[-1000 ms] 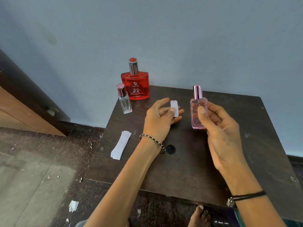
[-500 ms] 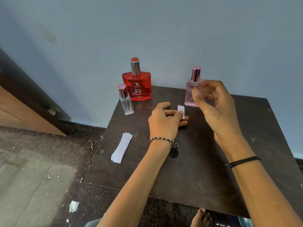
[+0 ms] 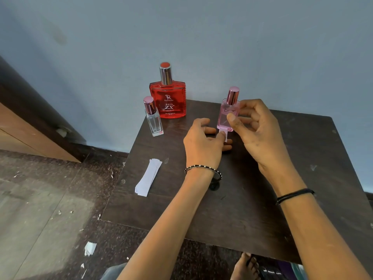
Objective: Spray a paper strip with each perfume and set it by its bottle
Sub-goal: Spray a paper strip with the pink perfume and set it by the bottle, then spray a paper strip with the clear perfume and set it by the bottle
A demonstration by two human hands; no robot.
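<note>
On my feed, far left of the frame, a loose stack of white paper strips [image 3: 149, 177] lies flat at the left edge of the dark wooden table [image 3: 242, 209]. Above it, towards the upper middle, a small clear glass bottle with a pink metallic cap [image 3: 153, 120] stands upright just beside a wide red glass perfume bottle with a silver cap [image 3: 168, 98], both at the table's far edge by the wall. Moving right, the left hand [image 3: 203, 144], a beaded bracelet [image 3: 201, 168] on its wrist, hovers low over the table. Its thumb pins a short white paper strip [image 3: 225, 136] against a finger beneath, while the other fingers arch apart. Only the strip's end shows past the thumb tip, right at the foot of the pale pink glass perfume bottle with a pink cap [image 3: 227, 116], which is upright at centre frame. Further right, the right hand [image 3: 256, 130] grips that bottle, thumb on its front face and fingers curled behind its right side.
</note>
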